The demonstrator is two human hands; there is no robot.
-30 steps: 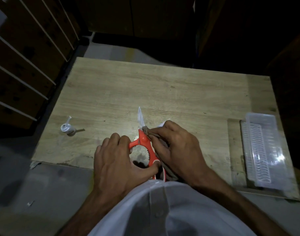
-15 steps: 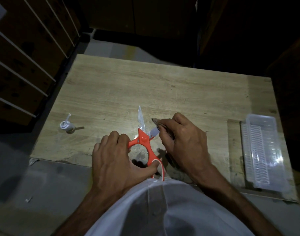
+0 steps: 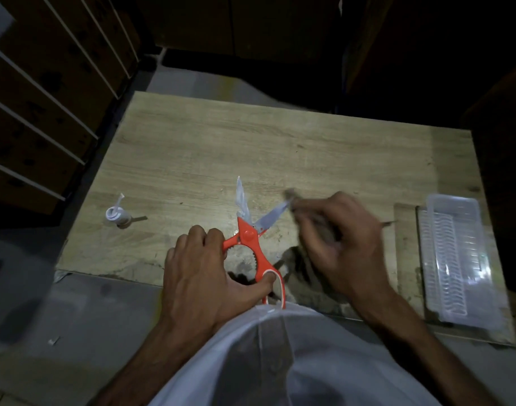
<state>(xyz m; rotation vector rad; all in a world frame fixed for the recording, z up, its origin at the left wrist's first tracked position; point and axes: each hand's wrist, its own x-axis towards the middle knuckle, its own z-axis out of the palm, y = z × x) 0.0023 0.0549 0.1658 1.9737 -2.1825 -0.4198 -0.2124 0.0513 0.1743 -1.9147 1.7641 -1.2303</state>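
Bracing open scissors [image 3: 250, 244] on the counter [image 3: 250, 142], the left hand [image 3: 201, 271] clenches the handles, blades splayed beyond its fingers, seemingly so the blurred right hand [image 3: 347, 238], gripping a rag [image 3: 291, 197], can wipe one.

No writing, label, brand, number or sign can be read. Nothing legible is shown on the orange scissors [image 3: 248, 236], on the small white bottle [image 3: 115, 214] or on the clear plastic tray [image 3: 455, 259]. The view is dim, and part of it is blurred.
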